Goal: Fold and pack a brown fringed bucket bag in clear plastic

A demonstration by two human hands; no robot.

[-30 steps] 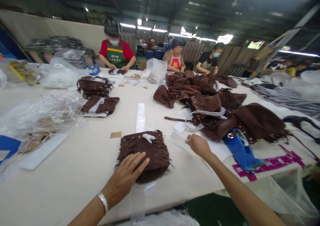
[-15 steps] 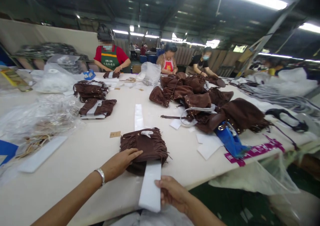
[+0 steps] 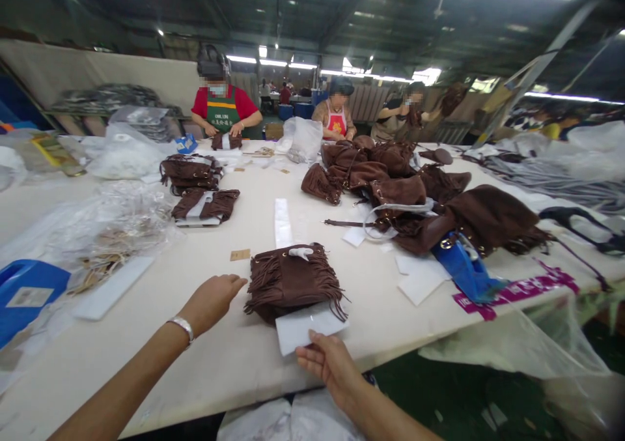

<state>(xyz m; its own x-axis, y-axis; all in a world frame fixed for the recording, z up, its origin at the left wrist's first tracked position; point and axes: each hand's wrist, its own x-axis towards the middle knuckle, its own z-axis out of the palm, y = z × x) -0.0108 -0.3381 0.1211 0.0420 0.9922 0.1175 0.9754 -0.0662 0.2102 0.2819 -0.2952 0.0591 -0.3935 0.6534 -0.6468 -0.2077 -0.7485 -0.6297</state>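
Observation:
A brown fringed bag [image 3: 297,278] lies flat in front of me on the table, with gold eyelets and a white wrapped piece at its top edge. A white foam strip [image 3: 282,223] sticks out beyond its far side. At the near side a white foam end [image 3: 310,329] shows, bent up towards the bag. My right hand [image 3: 332,366] pinches its near edge between thumb and fingers. Just left of the bag is my left hand [image 3: 212,304], fingers stretched towards the bag's side and holding nothing that I can see; whether it touches the fringe is unclear.
Strapped brown bags [image 3: 205,208] are stacked at the left, near clear plastic bags [image 3: 122,219] and a blue container [image 3: 32,294]. A heap of brown bags [image 3: 390,187] covers the right. A small tan card [image 3: 240,255] lies nearby. Several co-workers stand across the table [image 3: 263,193].
My left hand has come off the bag's top to its left side. My right hand has raised the foam's near end towards the bag. A far co-worker has lifted a brown bag.

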